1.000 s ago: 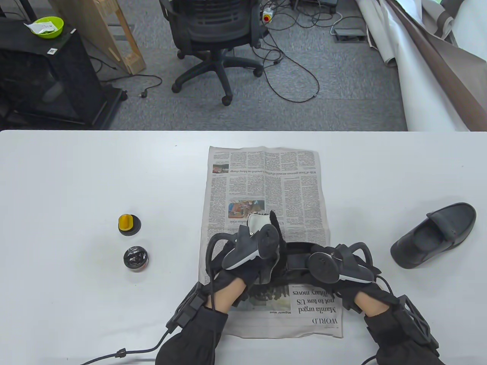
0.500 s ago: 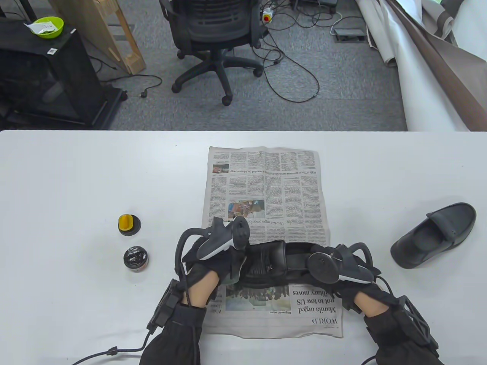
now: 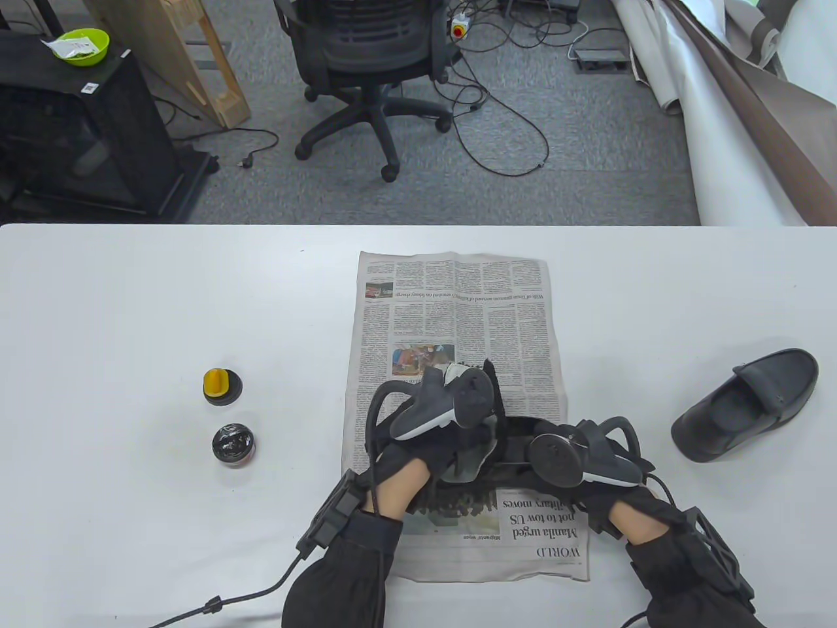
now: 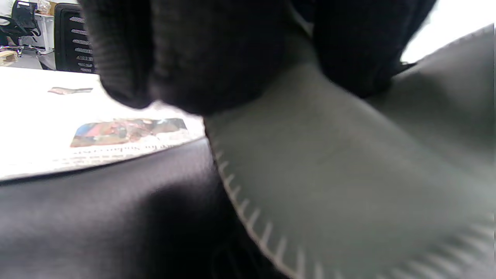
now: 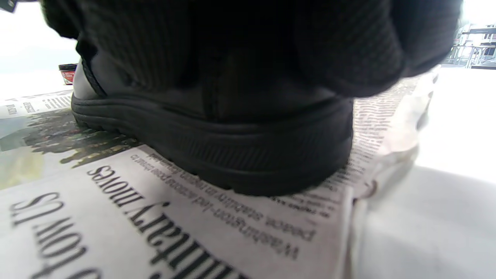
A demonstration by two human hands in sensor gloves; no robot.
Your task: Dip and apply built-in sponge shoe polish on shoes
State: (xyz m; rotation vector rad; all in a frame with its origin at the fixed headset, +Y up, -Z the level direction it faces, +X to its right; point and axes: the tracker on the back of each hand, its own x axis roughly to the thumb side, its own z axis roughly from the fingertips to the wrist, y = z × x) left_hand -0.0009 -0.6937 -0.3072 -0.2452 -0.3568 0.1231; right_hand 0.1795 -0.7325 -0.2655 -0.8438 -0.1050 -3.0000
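A black shoe (image 3: 516, 451) lies on its sole on a newspaper (image 3: 458, 307), its toe to the left. My left hand (image 3: 458, 445) grips a grey cloth (image 4: 329, 174) with white edge stitching and presses it on the shoe's upper (image 4: 97, 217). My right hand (image 3: 569, 458) grips the shoe's heel (image 5: 232, 155) from above. The open polish jar (image 3: 233, 445) and its yellow-topped sponge lid (image 3: 222, 386) stand apart on the table to the left, away from both hands.
A second black shoe (image 3: 745, 405) lies on the white table (image 3: 131, 314) at the right. The newspaper reaches from the near edge towards the table's middle. An office chair (image 3: 373, 59) stands beyond the far edge.
My left hand with the cloth slid left to the shoe's toe, then back right over the upper. My right hand and the shoe stayed in place.
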